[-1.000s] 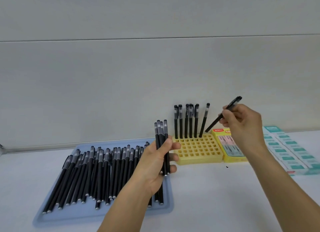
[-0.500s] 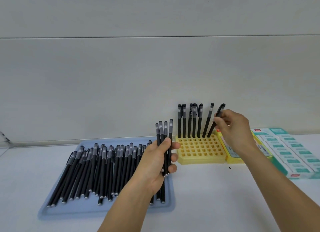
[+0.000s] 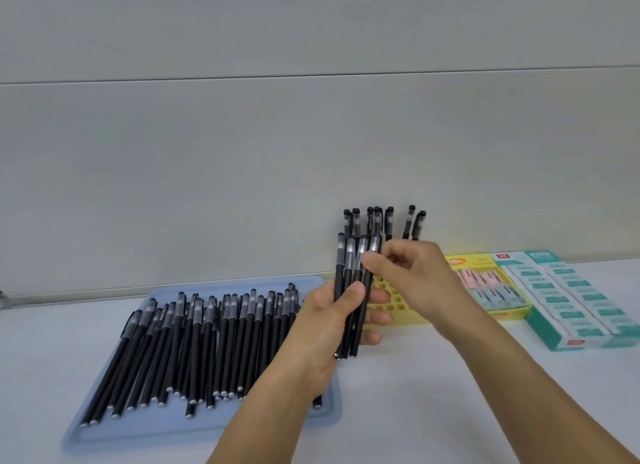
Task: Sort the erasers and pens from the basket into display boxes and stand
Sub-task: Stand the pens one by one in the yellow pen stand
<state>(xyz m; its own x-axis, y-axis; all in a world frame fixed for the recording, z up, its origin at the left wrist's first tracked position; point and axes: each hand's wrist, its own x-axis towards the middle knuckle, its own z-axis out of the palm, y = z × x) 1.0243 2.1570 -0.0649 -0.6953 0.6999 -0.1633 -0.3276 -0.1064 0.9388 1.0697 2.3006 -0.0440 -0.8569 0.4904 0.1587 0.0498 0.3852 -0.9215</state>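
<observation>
My left hand (image 3: 325,328) grips a bundle of several black pens (image 3: 349,283) upright, just in front of the yellow pen stand (image 3: 398,313). My right hand (image 3: 415,273) has come across to the top of the bundle, and its thumb and curled fingers pinch the cap end of the rightmost pen (image 3: 373,252). Both hands hide much of the stand. Several black pens (image 3: 377,221) stand in its back row. Many more black pens (image 3: 207,342) lie side by side on the blue tray (image 3: 166,432) at the left.
A yellow display box (image 3: 512,313) with pink and pale erasers sits right of the stand. Beside it, a teal display box (image 3: 571,342) holds rows of white and teal erasers. A grey wall runs close behind everything. White tabletop lies in front.
My right hand set its pen into the stand's back row, let go and moved left to the bundle. My left hand raised the bundle slightly towards the stand.
</observation>
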